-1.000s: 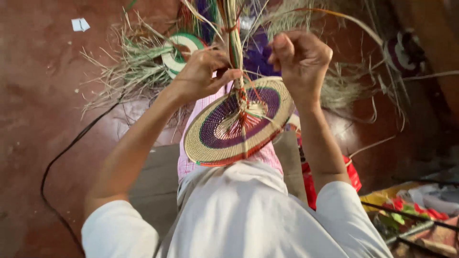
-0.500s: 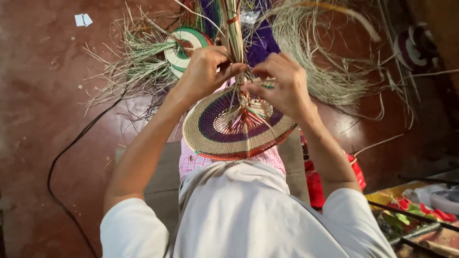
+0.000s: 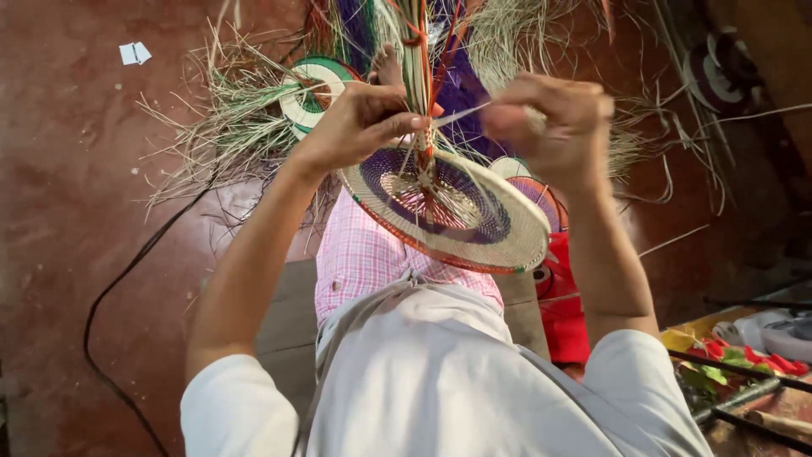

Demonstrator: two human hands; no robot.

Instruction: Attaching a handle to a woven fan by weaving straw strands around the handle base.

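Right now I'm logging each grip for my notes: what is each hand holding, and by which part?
The left hand pinches the bundle of strands just above the woven disc. The right hand holds one pale strand by its end.

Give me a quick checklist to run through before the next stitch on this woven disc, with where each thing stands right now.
1. Left hand pinching the bundle of upright strands above the woven disc: ok.
2. Right hand gripping the pale working strand: ok, it runs taut between the hands.
3. Disc held off the lap: ok, tilted down to the right.
4. Disc rim even, no loose ends: cannot tell, the far edge is hidden.
5. Spare straw within reach on the floor: ok.
6. Black cable away from the work: ok.
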